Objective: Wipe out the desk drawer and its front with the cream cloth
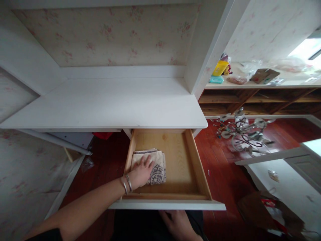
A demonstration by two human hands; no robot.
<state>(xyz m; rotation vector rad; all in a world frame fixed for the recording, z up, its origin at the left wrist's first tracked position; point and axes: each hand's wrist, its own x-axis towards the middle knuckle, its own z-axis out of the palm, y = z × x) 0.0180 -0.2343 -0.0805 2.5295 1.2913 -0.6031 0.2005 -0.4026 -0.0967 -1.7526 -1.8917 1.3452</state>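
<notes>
My left hand (142, 172) lies with fingers spread on a folded beige cloth (158, 174) that has a dark scroll pattern. The cloth rests in the left part of a pulled-out wooden drawer (180, 157) with a white front. Two silver bracelets circle my left wrist. Below the drawer front, close to my lap, is my right hand (178, 222); its fingers are partly hidden under the drawer's edge, so what they do cannot be made out.
Above the drawer extends a white desk top (125, 100). A chandelier (247, 132) lies on the red wood floor to the right. Behind it, a low shelf (250, 100) carries a yellow container (220, 68) and bags. A brown paper bag (258, 209) sits at lower right.
</notes>
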